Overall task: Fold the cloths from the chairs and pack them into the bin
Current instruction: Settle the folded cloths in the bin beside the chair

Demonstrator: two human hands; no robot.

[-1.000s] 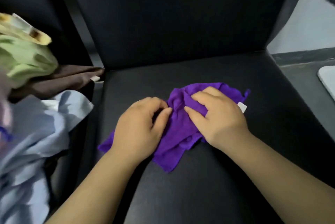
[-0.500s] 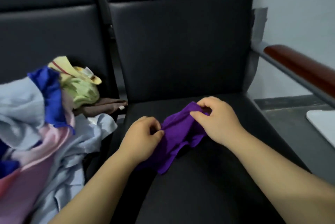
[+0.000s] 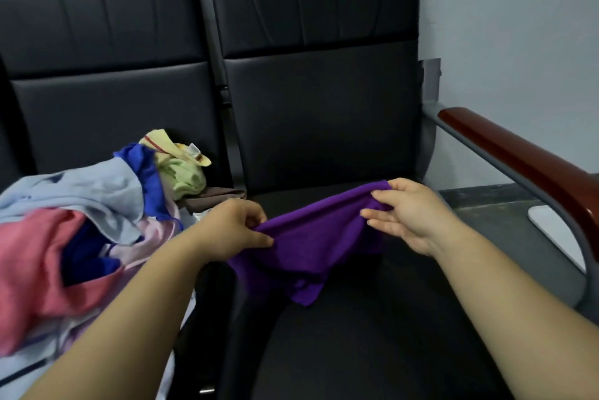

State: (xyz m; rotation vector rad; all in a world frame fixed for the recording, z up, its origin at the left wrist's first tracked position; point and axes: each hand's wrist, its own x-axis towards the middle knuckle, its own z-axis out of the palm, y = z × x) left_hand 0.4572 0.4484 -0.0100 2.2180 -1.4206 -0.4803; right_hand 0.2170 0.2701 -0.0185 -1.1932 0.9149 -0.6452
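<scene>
A purple cloth (image 3: 311,237) is held up between two hands and drawn fairly taut along its upper edge. Its left end is pinched by the left hand (image 3: 233,228), whose thumb and curled fingers are closed tight on the fabric. Its right end is gripped by the right hand (image 3: 408,215), with the top corner caught at the thumb and the fingers only partly curled; exactly how those fingers lie on the cloth is hidden by the fabric. The right-hand grip is carried slightly higher than the left-hand one, so the upper edge slopes up toward the right.

Below the two grips the cloth hangs in loose folds that narrow to a low corner. Whether that corner touches the black chair seat (image 3: 372,351) beneath cannot be told. Behind the grips the padded black backrest (image 3: 324,124) of the same chair is seen.

Outward from the left-hand grip, a heap of unfolded cloths (image 3: 90,198) is piled on the neighbouring seat: pale blue, pink and deep blue pieces, with a yellow-green cloth (image 3: 184,176) at the back and a brown cloth (image 3: 214,197) lying nearest the left hand. Outward from the right-hand grip, a reddish-brown wooden armrest (image 3: 518,160) on a grey frame is seen, and beyond it a white object (image 3: 551,228) on the grey floor, cut off by the armrest.
</scene>
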